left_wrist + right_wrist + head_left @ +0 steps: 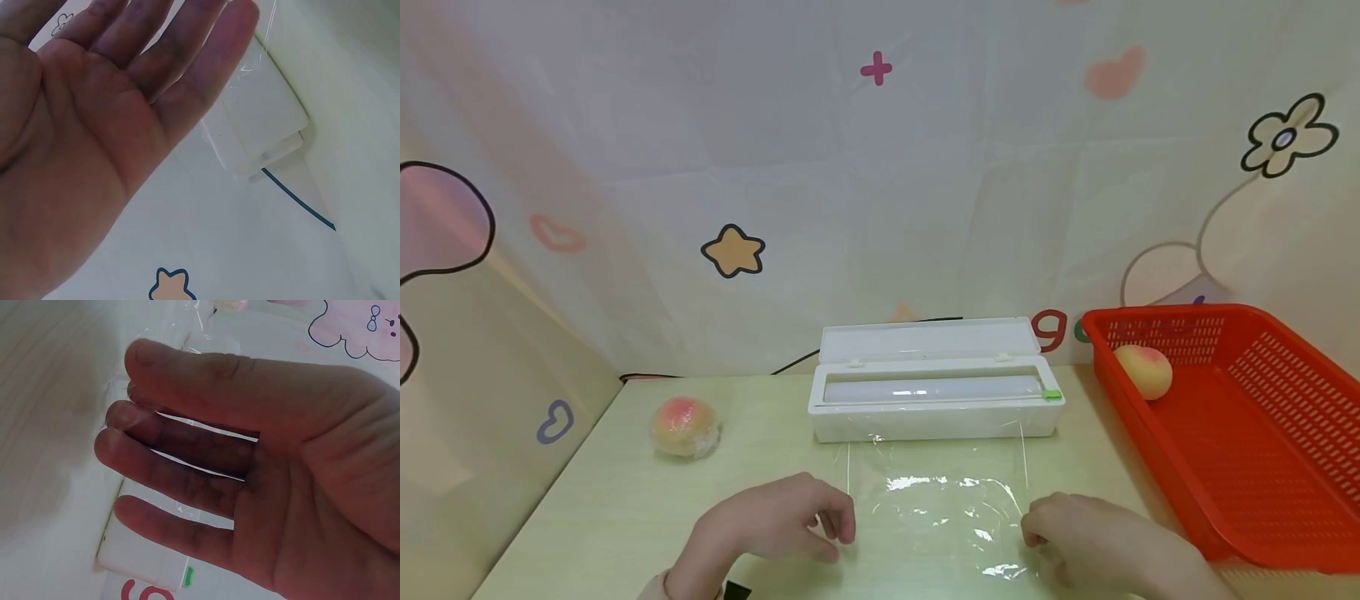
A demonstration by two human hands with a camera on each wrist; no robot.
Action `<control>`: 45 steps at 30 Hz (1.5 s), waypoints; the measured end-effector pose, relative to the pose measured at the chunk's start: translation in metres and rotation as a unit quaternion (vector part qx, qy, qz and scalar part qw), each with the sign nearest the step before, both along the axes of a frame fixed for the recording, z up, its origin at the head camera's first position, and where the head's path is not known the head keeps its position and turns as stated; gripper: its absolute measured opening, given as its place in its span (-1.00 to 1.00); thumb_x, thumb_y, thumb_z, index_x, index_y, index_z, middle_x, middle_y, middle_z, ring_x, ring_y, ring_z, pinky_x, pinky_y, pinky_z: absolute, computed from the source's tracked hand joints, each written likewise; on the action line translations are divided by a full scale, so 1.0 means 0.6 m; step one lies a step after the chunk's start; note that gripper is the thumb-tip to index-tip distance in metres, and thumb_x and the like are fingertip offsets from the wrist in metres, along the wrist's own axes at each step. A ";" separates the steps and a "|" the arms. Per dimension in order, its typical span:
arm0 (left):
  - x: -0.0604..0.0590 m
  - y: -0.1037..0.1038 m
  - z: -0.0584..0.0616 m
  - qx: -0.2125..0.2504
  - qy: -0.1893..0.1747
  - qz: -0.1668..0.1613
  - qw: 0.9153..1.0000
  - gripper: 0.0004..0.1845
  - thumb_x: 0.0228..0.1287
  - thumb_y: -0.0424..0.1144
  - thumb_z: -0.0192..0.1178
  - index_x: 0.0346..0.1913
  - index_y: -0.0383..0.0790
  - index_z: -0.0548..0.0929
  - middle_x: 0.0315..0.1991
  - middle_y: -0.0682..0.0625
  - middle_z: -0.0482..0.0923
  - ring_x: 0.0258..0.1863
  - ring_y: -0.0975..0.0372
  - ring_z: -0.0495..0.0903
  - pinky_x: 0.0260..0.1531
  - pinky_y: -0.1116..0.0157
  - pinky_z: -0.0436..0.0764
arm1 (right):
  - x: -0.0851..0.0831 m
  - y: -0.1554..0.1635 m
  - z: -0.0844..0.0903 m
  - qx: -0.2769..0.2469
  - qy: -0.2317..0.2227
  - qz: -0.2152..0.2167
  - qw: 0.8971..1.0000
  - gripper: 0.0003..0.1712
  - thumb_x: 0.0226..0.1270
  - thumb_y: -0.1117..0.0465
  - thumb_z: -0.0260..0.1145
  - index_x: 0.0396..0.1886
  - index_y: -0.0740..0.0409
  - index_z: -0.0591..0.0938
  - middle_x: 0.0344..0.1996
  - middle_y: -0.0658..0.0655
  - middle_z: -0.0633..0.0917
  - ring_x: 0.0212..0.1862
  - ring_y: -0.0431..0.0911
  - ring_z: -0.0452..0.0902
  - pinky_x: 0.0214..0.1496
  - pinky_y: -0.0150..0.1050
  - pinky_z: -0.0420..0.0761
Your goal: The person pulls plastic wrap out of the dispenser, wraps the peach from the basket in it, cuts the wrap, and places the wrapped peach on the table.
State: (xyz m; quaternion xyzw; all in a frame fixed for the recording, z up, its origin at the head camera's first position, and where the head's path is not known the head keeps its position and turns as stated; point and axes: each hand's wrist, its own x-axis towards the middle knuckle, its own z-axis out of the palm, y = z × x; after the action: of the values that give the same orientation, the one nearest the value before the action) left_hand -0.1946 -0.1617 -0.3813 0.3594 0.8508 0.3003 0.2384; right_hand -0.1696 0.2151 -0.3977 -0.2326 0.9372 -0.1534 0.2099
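Observation:
A white cling film dispenser (932, 417) sits open at the table's middle, the roll showing and a green cutter slide (1052, 395) at its right end. A clear film sheet (936, 500) is drawn from it toward me and lies on the table. My left hand (831, 529) rests at the sheet's left edge, my right hand (1037, 529) at its right edge. The left wrist view shows the left hand (94, 125) with straight fingers near the dispenser (262, 125). In the right wrist view the right hand (250, 456) has relaxed, spread fingers pinching nothing, above the dispenser (144, 553).
A peach wrapped in film (685, 427) lies at the left of the table. A red basket (1262, 433) stands at the right with a bare peach (1142, 371) in its far corner. A patterned cloth wall closes off the back and left.

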 end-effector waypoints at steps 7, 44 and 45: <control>0.004 0.003 -0.005 -0.051 -0.014 0.005 0.999 -0.75 0.08 -0.32 0.53 -0.30 0.07 0.67 -0.29 0.34 0.61 -0.17 0.45 0.57 -0.09 0.35 0.53 | 0.011 -0.006 0.006 0.018 -0.057 -0.066 0.996 -0.80 0.19 0.09 0.57 -0.29 -0.25 0.68 -0.46 -0.17 0.56 -0.38 -0.17 0.47 -0.16 -0.17 0.63; 0.004 0.005 -0.005 -0.075 0.019 -0.012 0.997 -0.90 0.36 -0.16 0.36 -0.28 -0.01 0.85 -0.34 0.40 0.56 -0.32 0.50 0.50 -0.20 0.41 0.53 | -0.015 0.023 0.030 -0.002 0.124 -0.112 0.986 -0.73 0.12 0.23 0.62 -0.25 0.03 0.69 -0.55 -0.10 0.62 -0.49 -0.17 0.48 -0.41 -0.20 0.54; 0.004 0.005 -0.005 -0.075 0.022 -0.014 0.997 -0.90 0.36 -0.17 0.36 -0.28 -0.02 0.85 -0.34 0.40 0.55 -0.32 0.50 0.49 -0.21 0.41 0.53 | -0.015 0.023 0.030 0.001 0.130 -0.113 0.985 -0.72 0.11 0.23 0.62 -0.26 0.02 0.67 -0.55 -0.09 0.60 -0.50 -0.16 0.46 -0.42 -0.20 0.54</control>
State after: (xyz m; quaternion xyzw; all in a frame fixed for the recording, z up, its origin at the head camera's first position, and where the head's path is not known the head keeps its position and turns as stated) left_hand -0.1922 -0.1587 -0.3845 0.3587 0.8711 0.2239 0.2499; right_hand -0.1787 0.2288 -0.3796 -0.1433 0.9769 -0.1433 0.0675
